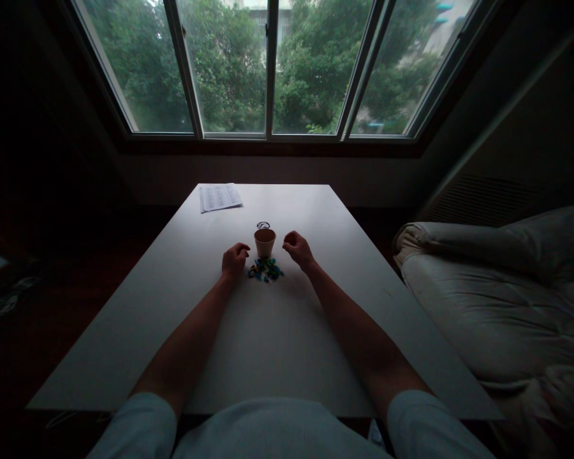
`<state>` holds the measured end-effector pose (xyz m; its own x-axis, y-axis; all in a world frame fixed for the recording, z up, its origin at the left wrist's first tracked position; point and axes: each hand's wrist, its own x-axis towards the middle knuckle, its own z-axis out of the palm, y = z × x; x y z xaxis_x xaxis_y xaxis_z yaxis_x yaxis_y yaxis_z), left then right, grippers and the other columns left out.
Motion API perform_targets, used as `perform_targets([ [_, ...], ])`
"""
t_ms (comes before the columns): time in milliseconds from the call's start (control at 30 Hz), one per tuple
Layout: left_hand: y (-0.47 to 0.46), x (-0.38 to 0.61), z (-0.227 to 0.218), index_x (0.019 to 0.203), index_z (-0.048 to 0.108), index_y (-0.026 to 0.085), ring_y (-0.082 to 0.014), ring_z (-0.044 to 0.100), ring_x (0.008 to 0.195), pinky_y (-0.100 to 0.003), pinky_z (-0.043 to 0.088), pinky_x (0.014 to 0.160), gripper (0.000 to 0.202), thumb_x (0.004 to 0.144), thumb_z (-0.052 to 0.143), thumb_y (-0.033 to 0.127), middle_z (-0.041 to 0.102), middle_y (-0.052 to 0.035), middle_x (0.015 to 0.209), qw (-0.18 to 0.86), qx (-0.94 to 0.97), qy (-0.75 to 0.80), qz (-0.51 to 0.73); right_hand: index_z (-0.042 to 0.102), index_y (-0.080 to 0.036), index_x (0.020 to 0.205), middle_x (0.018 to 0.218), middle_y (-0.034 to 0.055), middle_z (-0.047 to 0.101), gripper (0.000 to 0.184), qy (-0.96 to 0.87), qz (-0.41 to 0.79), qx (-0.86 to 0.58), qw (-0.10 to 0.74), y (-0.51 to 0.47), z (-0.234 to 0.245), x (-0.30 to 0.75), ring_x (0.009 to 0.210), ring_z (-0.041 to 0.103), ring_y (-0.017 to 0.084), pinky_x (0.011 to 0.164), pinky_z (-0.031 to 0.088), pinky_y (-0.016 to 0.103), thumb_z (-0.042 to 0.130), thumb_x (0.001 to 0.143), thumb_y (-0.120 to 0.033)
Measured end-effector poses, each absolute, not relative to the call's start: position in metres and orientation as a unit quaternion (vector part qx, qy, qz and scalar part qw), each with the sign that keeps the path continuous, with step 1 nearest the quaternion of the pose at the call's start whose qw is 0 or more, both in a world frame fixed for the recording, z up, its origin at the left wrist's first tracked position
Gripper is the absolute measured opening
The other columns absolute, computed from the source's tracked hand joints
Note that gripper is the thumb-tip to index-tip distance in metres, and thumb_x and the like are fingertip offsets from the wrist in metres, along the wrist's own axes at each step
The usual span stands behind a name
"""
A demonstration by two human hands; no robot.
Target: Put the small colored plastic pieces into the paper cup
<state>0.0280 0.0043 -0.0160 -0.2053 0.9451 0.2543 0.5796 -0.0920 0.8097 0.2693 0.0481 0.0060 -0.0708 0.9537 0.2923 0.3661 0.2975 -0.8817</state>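
Observation:
A brown-lined paper cup [265,245] stands upright near the middle of the white table [287,357]. Just in front of its base lies a loose pile of small blue, green and dark pieces [266,270], too small to name. To the left of cup and pile is my left hand [235,259], fingers loosely bent, with a small gap between thumb and forefinger and nothing visible in it. My right hand [297,249] is right of the cup, apart from it, fingers curled and thumb close to them. Whatever those fingers may hold is hidden.
Behind the cup lies a small dark ring-shaped item [263,225]. Printed sheets of paper [220,197] rest at the table's far left corner. A padded sofa [488,306] stands along the right side, and a wide window [234,70] is beyond the table.

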Motion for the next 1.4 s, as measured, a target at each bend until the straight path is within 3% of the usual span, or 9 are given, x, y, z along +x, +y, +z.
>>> perform_targets([
  [167,0.005,0.028,-0.017,0.096,0.072,0.02,-0.0166,0.063,0.073,-0.026,0.043,0.067,0.029,0.083,0.047,0.026,0.072,-0.0031,0.079,0.21,0.596,0.636,0.442,0.062,-0.019,0.088,0.073,-0.0009,0.066,0.026,-0.581,0.48,-0.406,0.517,0.042,0.019,0.258,0.063,0.056,0.012,0.056,0.042,0.022,0.062,0.065,-0.03],
  [333,0.004,0.028,-0.015,0.096,0.073,0.02,-0.0169,0.063,0.074,-0.026,0.043,0.067,0.029,0.083,0.047,0.025,0.072,-0.0033,0.08,0.21,0.597,0.638,0.439,0.066,-0.018,0.093,0.083,0.0021,0.071,0.031,-0.504,0.566,-0.383,0.528,0.032,0.035,0.25,0.071,0.063,0.013,0.062,0.047,0.023,0.072,0.066,-0.032],
  [700,0.005,0.027,-0.015,0.096,0.073,0.021,-0.0165,0.063,0.073,-0.026,0.045,0.07,0.03,0.083,0.047,0.026,0.072,-0.0027,0.079,0.204,0.601,0.638,0.436,0.068,-0.018,0.106,0.106,0.009,0.073,0.029,-0.483,0.646,-0.335,0.487,0.032,0.043,0.245,0.082,0.069,0.016,0.076,0.057,0.03,0.069,0.08,-0.03],
  [867,0.005,0.027,-0.017,0.096,0.073,0.021,-0.0165,0.063,0.073,-0.026,0.044,0.068,0.029,0.083,0.047,0.026,0.072,-0.0026,0.079,0.203,0.603,0.634,0.439,0.069,-0.018,0.105,0.096,0.0065,0.074,0.03,-0.521,0.608,-0.337,0.496,0.035,0.041,0.249,0.078,0.067,0.014,0.071,0.054,0.027,0.067,0.08,-0.033],
  [1000,0.005,0.027,-0.018,0.095,0.073,0.021,-0.0167,0.063,0.073,-0.026,0.043,0.068,0.029,0.083,0.047,0.026,0.072,-0.0028,0.079,0.202,0.605,0.631,0.441,0.07,-0.016,0.088,0.073,0.0022,0.07,0.02,-0.583,0.502,-0.403,0.496,0.042,0.033,0.256,0.06,0.059,0.011,0.058,0.048,0.023,0.062,0.077,-0.031],
  [1233,0.005,0.027,-0.019,0.095,0.073,0.021,-0.0165,0.063,0.073,-0.026,0.043,0.067,0.029,0.083,0.047,0.026,0.072,-0.0027,0.079,0.2,0.605,0.633,0.439,0.074,-0.021,0.083,0.073,-0.0015,0.07,0.016,-0.778,0.317,-0.469,0.271,0.044,0.009,0.266,0.067,0.061,0.012,0.063,0.044,0.021,0.065,0.071,-0.016],
  [1400,0.004,0.028,-0.017,0.096,0.073,0.021,-0.0164,0.064,0.073,-0.025,0.044,0.067,0.029,0.083,0.047,0.025,0.072,-0.0032,0.08,0.205,0.605,0.633,0.437,0.076,-0.025,0.093,0.074,-0.0018,0.069,0.024,-0.819,0.247,-0.473,0.211,0.041,-0.002,0.264,0.065,0.059,0.012,0.062,0.04,0.02,0.068,0.073,-0.015],
])
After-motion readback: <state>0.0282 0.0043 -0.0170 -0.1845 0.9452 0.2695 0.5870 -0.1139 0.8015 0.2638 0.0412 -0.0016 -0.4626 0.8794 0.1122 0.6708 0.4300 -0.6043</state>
